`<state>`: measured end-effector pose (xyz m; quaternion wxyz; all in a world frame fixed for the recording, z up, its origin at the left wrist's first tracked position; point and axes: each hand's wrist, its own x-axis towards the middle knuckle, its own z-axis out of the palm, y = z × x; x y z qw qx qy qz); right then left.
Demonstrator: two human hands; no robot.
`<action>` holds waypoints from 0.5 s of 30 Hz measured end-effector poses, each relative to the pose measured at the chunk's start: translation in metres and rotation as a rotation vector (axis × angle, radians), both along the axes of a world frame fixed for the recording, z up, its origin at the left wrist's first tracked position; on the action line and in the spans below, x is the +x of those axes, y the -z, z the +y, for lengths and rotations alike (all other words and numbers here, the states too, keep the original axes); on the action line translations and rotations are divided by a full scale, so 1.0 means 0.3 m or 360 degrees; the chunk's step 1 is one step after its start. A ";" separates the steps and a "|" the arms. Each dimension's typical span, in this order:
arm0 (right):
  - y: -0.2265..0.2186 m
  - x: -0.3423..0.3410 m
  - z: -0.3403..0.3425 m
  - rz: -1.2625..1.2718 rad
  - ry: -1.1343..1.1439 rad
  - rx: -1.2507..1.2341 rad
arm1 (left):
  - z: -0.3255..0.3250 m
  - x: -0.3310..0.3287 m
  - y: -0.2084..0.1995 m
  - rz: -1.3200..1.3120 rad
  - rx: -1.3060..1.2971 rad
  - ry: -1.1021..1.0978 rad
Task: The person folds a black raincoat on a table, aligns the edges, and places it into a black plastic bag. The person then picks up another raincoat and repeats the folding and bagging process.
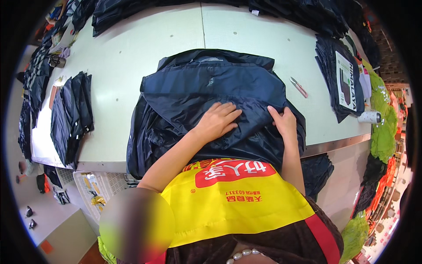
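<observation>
A dark navy jacket of thin shiny fabric (211,83) lies spread on the pale table (132,48), its lower part hanging over the near edge. My left hand (217,121) lies flat on the fabric near the middle, fingers spread toward the right. My right hand (283,121) pinches a fold of the same fabric at the jacket's right side. A yellow and red apron (233,198) covers my front below the table edge.
A stack of folded navy pieces (72,114) lies at the table's left. Packed dark garments (340,81) sit at the right, with small pink snips (299,87) and a white roll (369,117) near them. More dark fabric (299,13) is piled along the far edge.
</observation>
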<state>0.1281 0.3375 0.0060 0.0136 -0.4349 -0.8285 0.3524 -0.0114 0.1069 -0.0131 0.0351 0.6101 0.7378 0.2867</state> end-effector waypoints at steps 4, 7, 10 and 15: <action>0.067 -0.012 0.003 0.1054 0.0283 -0.0641 | 0.006 0.037 0.088 0.0402 -0.0416 -0.0276; -0.048 -0.094 -0.130 0.1088 -0.0237 0.0390 | 0.050 0.058 0.005 0.0253 -0.0571 -0.0359; -0.136 -0.195 -0.225 0.0916 -0.0850 0.0409 | 0.088 0.046 -0.006 0.0310 -0.0722 -0.0310; 0.041 -0.357 -0.294 0.0188 -0.1249 -0.0239 | -0.024 0.059 0.028 0.0074 -0.0557 -0.0091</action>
